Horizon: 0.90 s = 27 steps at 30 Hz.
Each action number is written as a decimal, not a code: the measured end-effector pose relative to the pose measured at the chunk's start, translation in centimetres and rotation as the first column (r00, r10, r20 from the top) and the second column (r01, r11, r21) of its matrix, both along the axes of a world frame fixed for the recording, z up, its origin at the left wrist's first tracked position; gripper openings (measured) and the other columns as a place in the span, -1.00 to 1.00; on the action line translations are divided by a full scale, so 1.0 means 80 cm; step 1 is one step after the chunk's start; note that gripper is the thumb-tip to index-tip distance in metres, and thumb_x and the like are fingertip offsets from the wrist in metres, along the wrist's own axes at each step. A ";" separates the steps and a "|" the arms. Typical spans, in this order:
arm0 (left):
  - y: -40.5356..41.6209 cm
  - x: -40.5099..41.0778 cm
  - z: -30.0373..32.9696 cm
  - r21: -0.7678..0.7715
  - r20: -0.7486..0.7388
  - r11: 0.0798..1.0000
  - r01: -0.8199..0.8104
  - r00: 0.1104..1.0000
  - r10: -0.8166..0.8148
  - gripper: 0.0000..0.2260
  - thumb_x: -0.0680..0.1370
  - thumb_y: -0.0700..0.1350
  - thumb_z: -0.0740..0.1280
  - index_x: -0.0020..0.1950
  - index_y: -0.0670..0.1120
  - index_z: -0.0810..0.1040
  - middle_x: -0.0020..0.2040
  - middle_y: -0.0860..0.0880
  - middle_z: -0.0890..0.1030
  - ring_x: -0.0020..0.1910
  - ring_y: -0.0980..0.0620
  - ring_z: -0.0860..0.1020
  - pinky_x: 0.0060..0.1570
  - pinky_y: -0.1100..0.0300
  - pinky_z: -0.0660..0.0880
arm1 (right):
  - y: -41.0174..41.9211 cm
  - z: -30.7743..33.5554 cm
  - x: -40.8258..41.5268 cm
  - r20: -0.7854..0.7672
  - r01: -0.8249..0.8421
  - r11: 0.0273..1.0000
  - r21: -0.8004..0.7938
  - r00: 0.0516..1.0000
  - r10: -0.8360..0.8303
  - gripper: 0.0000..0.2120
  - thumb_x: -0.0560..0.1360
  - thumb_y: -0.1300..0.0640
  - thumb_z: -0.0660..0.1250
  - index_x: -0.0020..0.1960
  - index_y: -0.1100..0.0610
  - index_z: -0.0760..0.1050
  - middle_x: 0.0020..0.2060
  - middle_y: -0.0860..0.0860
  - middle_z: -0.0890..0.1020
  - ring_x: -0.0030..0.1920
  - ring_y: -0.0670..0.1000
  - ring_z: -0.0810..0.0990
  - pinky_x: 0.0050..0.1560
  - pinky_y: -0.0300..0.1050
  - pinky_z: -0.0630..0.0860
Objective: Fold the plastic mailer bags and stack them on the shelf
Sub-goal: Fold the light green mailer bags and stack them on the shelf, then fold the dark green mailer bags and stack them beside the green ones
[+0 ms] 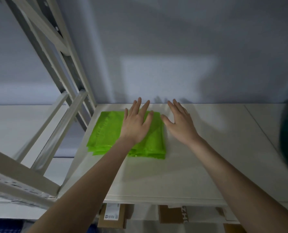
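1. The green folded mailer bags (106,132) are stacked near the shelf's (198,165) back-left corner.
2. The left hand (136,125) is laid flat on them (likely flattening).
3. The right hand (180,125) is spread beside, empty.

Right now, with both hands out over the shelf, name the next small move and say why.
Probably draw both hands back to fetch another bag. The left hand lies flat over the stack of folded green mailer bags on the white shelf; the right hand is open beside it, holding nothing.
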<state>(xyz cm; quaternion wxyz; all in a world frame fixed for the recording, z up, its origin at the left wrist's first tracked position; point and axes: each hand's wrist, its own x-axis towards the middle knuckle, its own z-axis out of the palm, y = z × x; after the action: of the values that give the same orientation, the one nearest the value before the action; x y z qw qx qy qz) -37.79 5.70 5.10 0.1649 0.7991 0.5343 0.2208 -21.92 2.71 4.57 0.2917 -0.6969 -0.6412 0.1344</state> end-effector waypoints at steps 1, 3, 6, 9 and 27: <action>-0.002 0.010 0.005 0.001 0.006 1.000 0.010 1.000 -0.010 -0.56 0.64 0.08 0.00 0.52 0.09 0.09 0.56 0.01 -0.03 0.54 0.06 -0.10 0.49 -0.01 -0.17 | -0.003 0.004 0.012 0.000 0.010 1.000 0.006 1.000 -0.010 -0.42 0.57 -0.09 0.17 0.52 0.03 0.10 0.53 -0.01 0.07 0.52 -0.02 0.00 0.48 0.14 0.02; -0.006 0.037 0.014 0.005 0.024 0.999 0.032 0.999 -0.032 -0.56 0.64 0.09 -0.01 0.52 0.09 0.09 0.56 0.02 -0.02 0.54 0.07 -0.11 0.50 0.00 -0.17 | -0.009 0.014 0.039 -0.006 0.034 0.999 0.012 0.999 -0.034 -0.42 0.57 -0.09 0.16 0.52 0.03 0.09 0.53 -0.02 0.06 0.52 -0.03 -0.01 0.49 0.12 0.01; -0.014 0.081 0.029 0.025 0.069 0.998 0.050 0.996 -0.052 -0.57 0.64 0.09 0.01 0.52 0.09 0.12 0.56 0.03 0.01 0.54 0.07 -0.08 0.49 0.01 -0.17 | -0.021 0.031 0.085 0.004 0.070 0.997 0.033 0.998 -0.070 -0.43 0.57 -0.08 0.16 0.52 0.04 0.10 0.53 -0.02 0.07 0.52 -0.01 0.00 0.49 0.08 0.04; -0.022 0.131 0.044 0.041 0.134 0.998 0.047 0.990 -0.052 -0.58 0.64 0.09 0.04 0.50 0.08 0.18 0.55 0.04 0.09 0.53 0.08 -0.02 0.49 0.04 -0.13 | -0.037 0.051 0.137 0.005 0.100 0.992 0.070 0.995 -0.101 -0.45 0.57 -0.06 0.17 0.50 0.06 0.14 0.52 0.00 0.11 0.51 0.00 0.04 0.47 -0.02 0.06; -0.099 0.502 0.024 -0.271 0.367 0.913 0.304 0.910 -0.194 -0.61 0.62 0.01 0.12 0.43 -0.05 0.28 0.35 -0.09 0.39 0.33 -0.04 0.36 0.26 0.16 0.25 | -0.212 0.063 0.525 0.013 0.488 0.870 0.070 0.871 -0.490 -0.48 0.56 -0.03 0.20 0.45 0.13 0.23 0.40 0.08 0.32 0.39 0.11 0.27 0.37 0.05 0.28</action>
<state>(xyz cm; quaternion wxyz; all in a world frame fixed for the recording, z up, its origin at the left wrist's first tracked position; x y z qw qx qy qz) 2.35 -2.24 6.99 0.4081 0.7748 0.4196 0.2390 20.05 -14.22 9.59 0.3287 -0.8287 -0.4523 0.0251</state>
